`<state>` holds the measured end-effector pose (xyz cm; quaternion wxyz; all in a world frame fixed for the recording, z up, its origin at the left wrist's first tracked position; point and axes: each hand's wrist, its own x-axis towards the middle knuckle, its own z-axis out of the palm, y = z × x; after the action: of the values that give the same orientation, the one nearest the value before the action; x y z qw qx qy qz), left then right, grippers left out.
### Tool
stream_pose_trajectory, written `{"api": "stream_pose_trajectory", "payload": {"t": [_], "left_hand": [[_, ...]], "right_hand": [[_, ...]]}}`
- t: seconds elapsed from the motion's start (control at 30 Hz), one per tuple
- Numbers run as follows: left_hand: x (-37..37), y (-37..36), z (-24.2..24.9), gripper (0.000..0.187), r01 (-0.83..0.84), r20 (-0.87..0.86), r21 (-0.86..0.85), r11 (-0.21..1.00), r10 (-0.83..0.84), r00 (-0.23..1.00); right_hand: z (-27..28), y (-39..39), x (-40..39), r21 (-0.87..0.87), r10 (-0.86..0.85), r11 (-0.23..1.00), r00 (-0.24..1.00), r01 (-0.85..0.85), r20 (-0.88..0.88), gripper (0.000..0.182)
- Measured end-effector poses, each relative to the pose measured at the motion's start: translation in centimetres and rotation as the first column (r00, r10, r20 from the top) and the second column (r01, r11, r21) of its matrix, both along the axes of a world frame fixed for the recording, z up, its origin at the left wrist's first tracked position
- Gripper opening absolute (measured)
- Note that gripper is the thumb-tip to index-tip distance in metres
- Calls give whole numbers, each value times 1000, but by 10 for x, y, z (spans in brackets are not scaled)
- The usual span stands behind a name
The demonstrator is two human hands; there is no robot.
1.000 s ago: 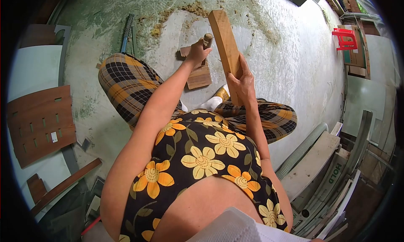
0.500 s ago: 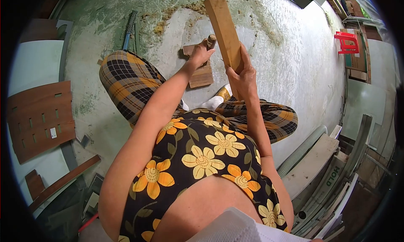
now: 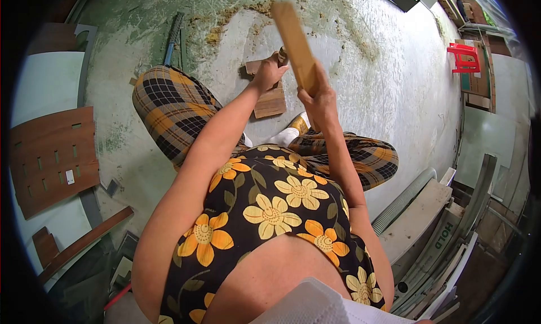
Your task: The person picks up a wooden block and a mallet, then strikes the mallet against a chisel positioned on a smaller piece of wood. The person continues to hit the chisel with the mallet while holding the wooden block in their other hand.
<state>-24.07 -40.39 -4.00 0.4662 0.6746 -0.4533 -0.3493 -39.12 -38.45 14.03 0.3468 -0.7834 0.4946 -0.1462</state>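
Note:
My right hand (image 3: 320, 103) is wrapped round one end of a thick wooden block (image 3: 297, 45), held up and blurred at its far end. My left hand (image 3: 269, 76) grips an upright tool that looks like a chisel (image 3: 283, 54); only its rounded handle end shows above the fist, and the blade is hidden. Under that hand lies a piece of wood (image 3: 270, 102) on the floor, between my folded legs, with a part of it reaching out to the left. The far end of the raised block is close to the right of the handle.
On the concrete floor (image 3: 389, 87) lie wood chips (image 3: 214, 38) and a blue-handled tool (image 3: 173, 38). A slotted brown panel (image 3: 56, 158) leans at left. Long boards and pipes (image 3: 439, 251) are stacked at right, with a red stool (image 3: 465, 57) farther back.
The wooden block in my right hand has swung down and slightly left, toward the chisel handle. My left hand and the wood beneath it have stayed in place.

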Motion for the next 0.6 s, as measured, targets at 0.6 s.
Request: {"api": "stream_pose_trajectory", "payload": {"t": [0.6], "left_hand": [[1,-1,-19,43,1,32,-142,990,4,999]], "right_hand": [[-2,4,-15,24,-54,998,992,52,112,75]]}}
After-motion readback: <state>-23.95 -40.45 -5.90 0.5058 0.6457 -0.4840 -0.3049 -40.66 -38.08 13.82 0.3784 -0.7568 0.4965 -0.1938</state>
